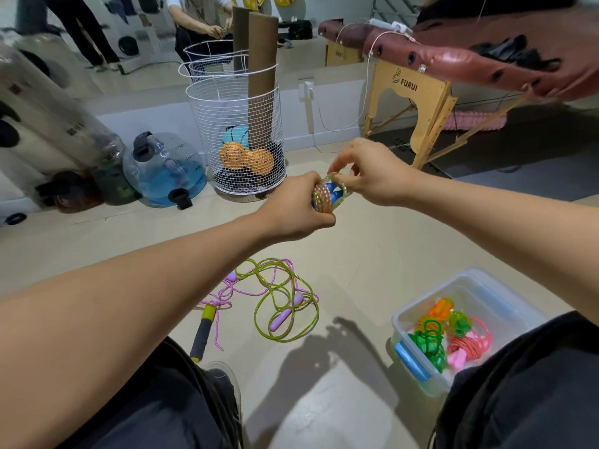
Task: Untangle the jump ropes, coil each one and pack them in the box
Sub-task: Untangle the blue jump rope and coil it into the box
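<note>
My left hand (296, 207) grips a small coiled jump rope (325, 196), speckled yellow-pink cord wound around blue handles, held out in front of me. My right hand (366, 171) pinches a loop of that cord at the coil's upper right. On the floor below lies a tangle of a green rope (285, 306) with purple handles and a pink rope (223, 293) with a yellow-and-black handle (203, 332). A clear plastic box (411, 315) at the lower right holds several coiled ropes, green, orange and pink.
A white wire basket (207, 131) with balls stands ahead, a blue water jug (162, 170) to its left. A massage table (453, 56) on wooden legs fills the upper right. My knees frame the floor at the bottom.
</note>
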